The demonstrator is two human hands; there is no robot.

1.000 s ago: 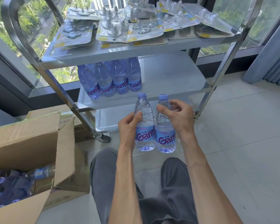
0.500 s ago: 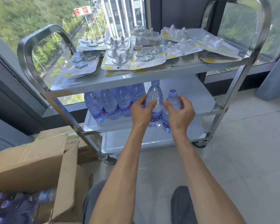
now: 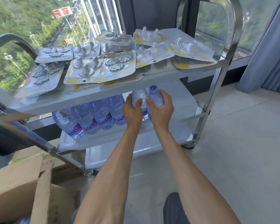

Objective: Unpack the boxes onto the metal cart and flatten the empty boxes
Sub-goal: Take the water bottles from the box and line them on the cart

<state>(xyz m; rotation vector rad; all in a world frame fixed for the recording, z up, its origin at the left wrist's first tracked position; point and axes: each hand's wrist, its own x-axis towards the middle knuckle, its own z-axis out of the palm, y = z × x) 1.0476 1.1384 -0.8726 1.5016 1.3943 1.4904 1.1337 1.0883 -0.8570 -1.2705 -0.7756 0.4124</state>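
- A person's left hand (image 3: 132, 110) curls its fingers round a clear water bottle (image 3: 138, 97) at the middle shelf (image 3: 181, 101) of a metal cart (image 3: 217, 88); the bottle's top is hidden under the top shelf's edge.
- The right hand (image 3: 161, 109) grips a second bottle (image 3: 155, 98) just beside the first, its pale purple cap in view; whether either bottle's base touches the shelf cannot be told.
- A row of matching bottles (image 3: 94, 118) with purple-lettered labels stands upright on the left part of the same shelf, close against the left hand.
- The top shelf (image 3: 94, 92) is covered with overlapping blister packs (image 3: 103, 67) of small hardware, some grey, some clear, on yellow-marked cards.
- The bottom shelf (image 3: 120, 156) shows as bare metal where it can be seen.
- An open cardboard box (image 3: 14, 188) sits on the floor at lower left, one flap raised; a sliver of blue shows at its lower edge, too little to identify.
- A second cardboard box (image 3: 27, 154) lies behind it, against the cart's leg.
- A blue-grey curtain (image 3: 268, 54) hangs at right beside the window.
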